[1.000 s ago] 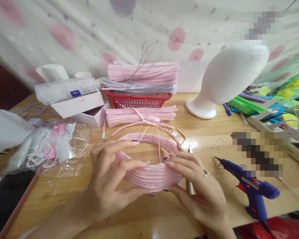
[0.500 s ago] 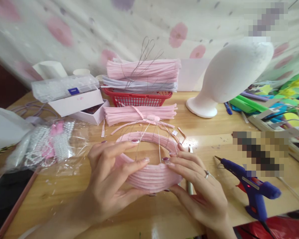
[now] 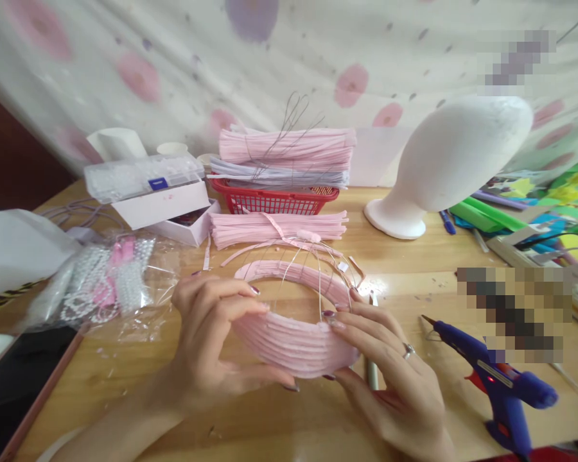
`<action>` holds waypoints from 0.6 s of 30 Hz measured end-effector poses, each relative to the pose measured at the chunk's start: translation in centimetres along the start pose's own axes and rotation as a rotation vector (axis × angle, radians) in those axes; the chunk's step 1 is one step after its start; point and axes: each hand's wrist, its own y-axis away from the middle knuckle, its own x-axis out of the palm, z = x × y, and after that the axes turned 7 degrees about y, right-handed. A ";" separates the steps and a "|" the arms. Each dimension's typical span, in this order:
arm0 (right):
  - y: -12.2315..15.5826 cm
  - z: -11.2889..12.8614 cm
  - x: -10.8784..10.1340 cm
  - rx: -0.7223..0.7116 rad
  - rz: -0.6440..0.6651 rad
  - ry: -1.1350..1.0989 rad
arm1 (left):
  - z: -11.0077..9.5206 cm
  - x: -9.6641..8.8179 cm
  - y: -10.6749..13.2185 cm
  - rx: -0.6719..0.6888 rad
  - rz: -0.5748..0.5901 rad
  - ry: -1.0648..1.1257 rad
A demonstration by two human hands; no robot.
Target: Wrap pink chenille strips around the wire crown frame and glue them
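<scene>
Between my hands is a dome-shaped wire frame with a wide band of pink pipe cleaners (image 3: 293,343) laid in rows round its lower part. Thin wires rise from the band to a pink fuzzy tuft at the top. My left hand (image 3: 209,333) grips the band's left side, fingers on the upper edge and thumb below. On the other side, my right hand (image 3: 390,362), with a ring on one finger, pinches the band between fingers on its upper edge and a thumb underneath. A metal tool (image 3: 372,366), partly hidden by this hand, lies beside it.
A blue glue gun (image 3: 496,369) with a lit red light lies at right. Behind stand a white foam head (image 3: 457,160) and a red basket (image 3: 274,200) under pipe-cleaner bundles. Another pink bundle (image 3: 279,228) lies in front. Bagged pearl beads (image 3: 110,276) and a phone (image 3: 33,378) are left.
My left fingers have drawn back leftward along the band, baring more of its front left. My right hand keeps its hold. The whole view has shifted slightly.
</scene>
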 end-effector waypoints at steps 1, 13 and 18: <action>0.0 0.0 0.0 -0.002 -0.002 0.000 | 0.0 0.1 0.0 0.010 -0.008 0.001; 0.1 -0.2 -0.1 0.008 0.008 0.007 | 0.1 0.2 0.3 -0.007 -0.007 -0.053; 0.3 -0.3 -0.1 -0.015 0.014 0.037 | 0.0 0.5 0.3 -0.010 -0.033 -0.060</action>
